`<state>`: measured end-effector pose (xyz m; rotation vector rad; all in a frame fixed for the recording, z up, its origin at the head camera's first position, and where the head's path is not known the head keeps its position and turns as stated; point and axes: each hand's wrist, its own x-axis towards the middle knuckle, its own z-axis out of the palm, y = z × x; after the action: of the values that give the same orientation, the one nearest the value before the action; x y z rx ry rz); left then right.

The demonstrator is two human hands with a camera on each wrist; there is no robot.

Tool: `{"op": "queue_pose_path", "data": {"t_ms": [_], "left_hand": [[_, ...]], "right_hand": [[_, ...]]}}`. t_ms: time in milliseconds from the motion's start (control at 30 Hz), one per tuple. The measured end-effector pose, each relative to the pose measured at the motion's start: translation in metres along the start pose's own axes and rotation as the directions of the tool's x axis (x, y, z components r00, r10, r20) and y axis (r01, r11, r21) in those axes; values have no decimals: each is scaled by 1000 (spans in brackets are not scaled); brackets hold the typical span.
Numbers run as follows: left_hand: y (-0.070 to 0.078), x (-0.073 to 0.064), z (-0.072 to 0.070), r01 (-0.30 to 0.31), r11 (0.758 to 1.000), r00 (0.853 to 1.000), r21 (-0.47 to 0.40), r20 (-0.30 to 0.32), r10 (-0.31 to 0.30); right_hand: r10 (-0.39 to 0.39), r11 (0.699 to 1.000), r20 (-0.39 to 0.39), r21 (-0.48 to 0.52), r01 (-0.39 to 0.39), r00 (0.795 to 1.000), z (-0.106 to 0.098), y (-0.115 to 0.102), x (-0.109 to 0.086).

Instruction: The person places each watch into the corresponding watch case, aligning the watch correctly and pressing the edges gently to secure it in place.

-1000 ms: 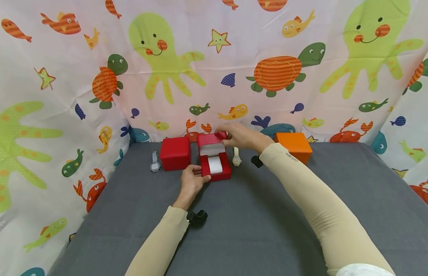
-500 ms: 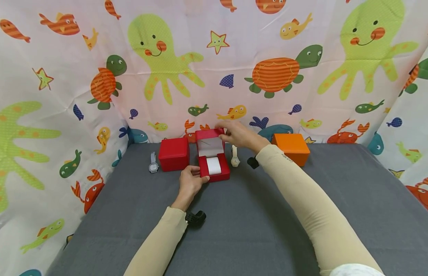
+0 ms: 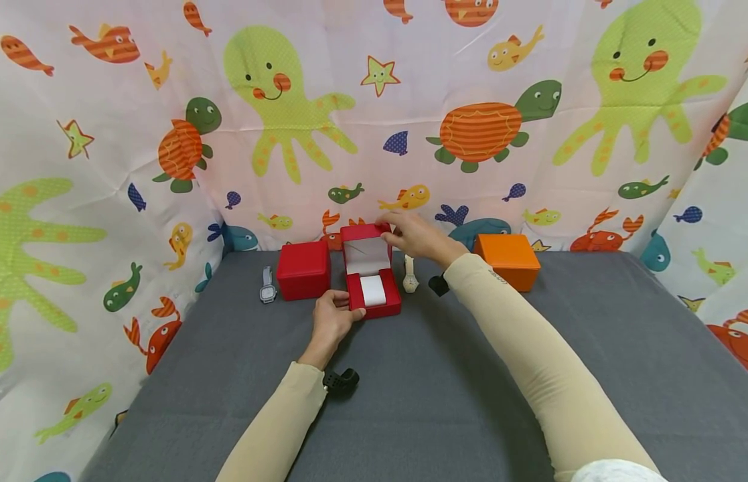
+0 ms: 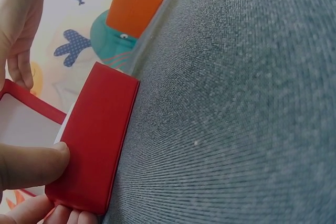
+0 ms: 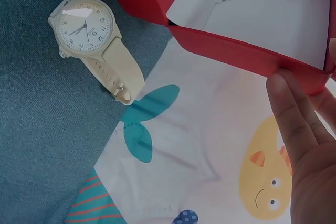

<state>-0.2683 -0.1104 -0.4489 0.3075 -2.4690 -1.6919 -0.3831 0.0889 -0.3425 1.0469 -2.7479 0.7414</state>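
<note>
A red watch box stands in the middle with its lid raised, showing a pale lining. Inside it sits a white cushion. My left hand grips the box's near left corner, the thumb on its front face and the fingers round the side. At the raised lid's right edge, my right hand pinches the rim; part of the thumb is cut off in the right wrist view. Just right of the box lies a cream watch, its strap partly buckled, below my right hand.
A closed red box stands left of the raised-lid one, with a silver-toned watch beyond it. An orange box is at the back right. A printed sea-animal curtain hangs behind the grey tabletop.
The red box's lid has swung further up and back, held by my right hand. My left hand has kept its grip on the base.
</note>
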Motion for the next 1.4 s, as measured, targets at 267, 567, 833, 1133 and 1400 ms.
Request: {"op": "queue_pose_path", "data": {"t_ms": [267, 567, 833, 1133, 1400], "left_hand": [[-1, 1, 2, -7, 1000, 1000, 5, -2, 7], [-2, -1, 1, 4, 1000, 1000, -3, 3, -4], [-2, 0, 1, -6, 1000, 1000, 2, 11, 5], [4, 0, -2, -174, 967, 982, 185, -43, 185], [16, 19, -11, -427, 828, 903, 364, 222, 369]], "right_hand": [[14, 1000, -23, -9, -14, 1000, 2, -1, -4], [62, 995, -37, 78, -59, 997, 11, -2, -16], [147, 977, -74, 165, -133, 986, 19, 6, -38], [199, 959, -119, 229, -168, 973, 32, 20, -59], [276, 943, -95, 220, -251, 956, 43, 34, -71]]}}
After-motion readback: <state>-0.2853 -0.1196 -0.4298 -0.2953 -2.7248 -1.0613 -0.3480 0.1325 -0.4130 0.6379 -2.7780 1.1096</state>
